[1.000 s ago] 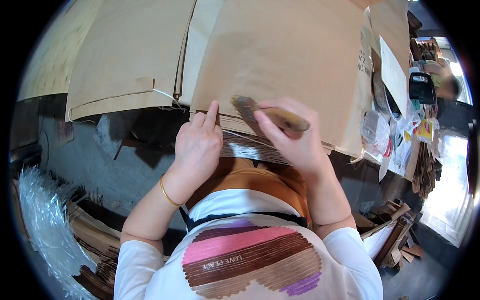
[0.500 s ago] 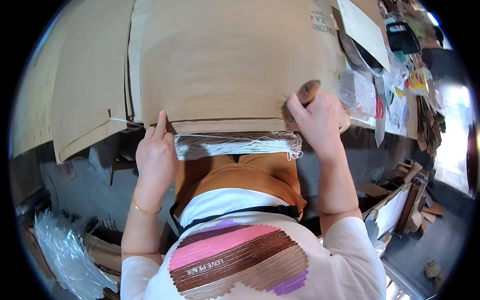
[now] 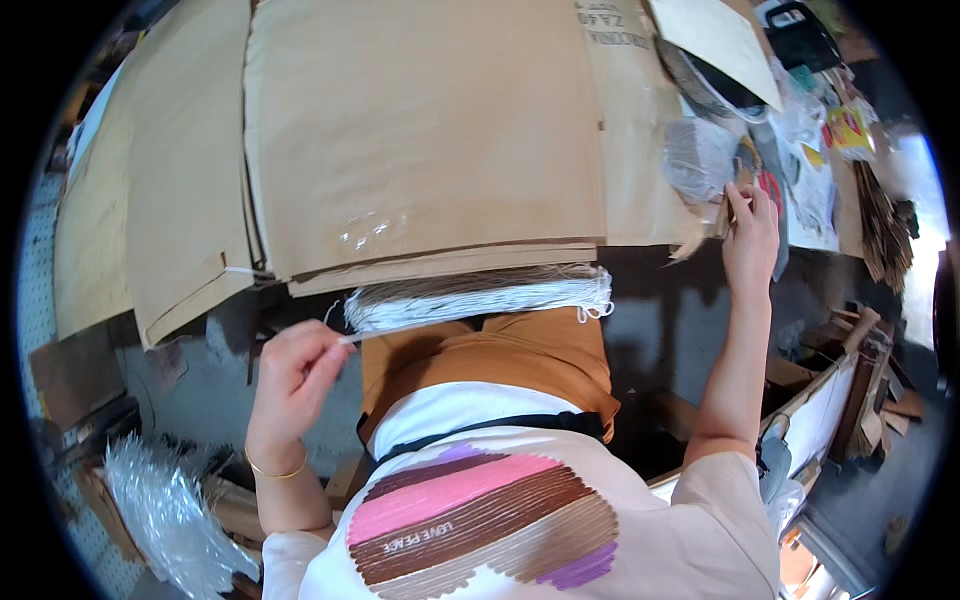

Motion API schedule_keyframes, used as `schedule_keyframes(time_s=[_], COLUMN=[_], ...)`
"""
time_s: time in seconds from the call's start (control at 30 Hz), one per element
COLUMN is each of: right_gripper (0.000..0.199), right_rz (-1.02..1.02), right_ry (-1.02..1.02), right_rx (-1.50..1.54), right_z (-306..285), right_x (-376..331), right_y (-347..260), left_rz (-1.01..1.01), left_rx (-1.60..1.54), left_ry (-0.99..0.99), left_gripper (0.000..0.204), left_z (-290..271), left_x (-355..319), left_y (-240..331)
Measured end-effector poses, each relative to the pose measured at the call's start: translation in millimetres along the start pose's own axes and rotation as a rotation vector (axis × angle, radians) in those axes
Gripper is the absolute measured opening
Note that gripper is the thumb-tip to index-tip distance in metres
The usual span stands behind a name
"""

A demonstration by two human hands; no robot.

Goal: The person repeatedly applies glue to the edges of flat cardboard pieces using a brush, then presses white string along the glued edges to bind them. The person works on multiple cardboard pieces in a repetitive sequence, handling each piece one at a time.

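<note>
In front of me lies a large brown paper sheet (image 3: pixel 430 120), on top of other sheets, with a wet glossy patch near its front left edge. A bundle of white cords (image 3: pixel 480 308) stretches along the table's front edge, over my lap. My left hand (image 3: pixel 295 375) is closed in a pinch on one white cord (image 3: pixel 352 338), left of the bundle. Out at the right, my right hand (image 3: pixel 750 235) has its fingers closed at a brush (image 3: pixel 746 160), beside a plastic-wrapped tub (image 3: pixel 697 158). The fingers partly hide the brush.
A dark round basin (image 3: pixel 705 85) stands at the back right, partly under a pale board (image 3: pixel 715 45). Red-handled scissors (image 3: pixel 769 188) lie by my right hand. More brown sheets (image 3: pixel 185 170) lie on the left. Clear plastic strips (image 3: pixel 165 510) hang at lower left.
My right hand has carried the brush rightward from the sheet to the tub. My left hand has left the sheet, come down toward me and taken a white cord. The glossy patch now shows.
</note>
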State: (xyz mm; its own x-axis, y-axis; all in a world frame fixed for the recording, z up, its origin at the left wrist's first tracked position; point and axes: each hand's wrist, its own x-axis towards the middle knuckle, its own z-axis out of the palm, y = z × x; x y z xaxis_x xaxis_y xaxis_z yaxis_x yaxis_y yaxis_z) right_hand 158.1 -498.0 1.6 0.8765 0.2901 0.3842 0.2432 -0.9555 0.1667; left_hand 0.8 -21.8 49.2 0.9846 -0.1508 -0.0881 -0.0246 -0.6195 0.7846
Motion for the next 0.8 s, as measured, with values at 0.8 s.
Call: schedule_keyframes(time_s=[0.8], right_gripper=[0.004], right_rz=[0.271], right_ry=[-0.388], right_rx=[1.104], right_z=[22.3], right_x=[15.4], right_y=[-128.7], left_rz=[-0.018], left_rx=[0.136], left_ry=[0.382], left_gripper=[0.006], left_z=[-2.8], left_x=[60.5], left_y=[-91.8])
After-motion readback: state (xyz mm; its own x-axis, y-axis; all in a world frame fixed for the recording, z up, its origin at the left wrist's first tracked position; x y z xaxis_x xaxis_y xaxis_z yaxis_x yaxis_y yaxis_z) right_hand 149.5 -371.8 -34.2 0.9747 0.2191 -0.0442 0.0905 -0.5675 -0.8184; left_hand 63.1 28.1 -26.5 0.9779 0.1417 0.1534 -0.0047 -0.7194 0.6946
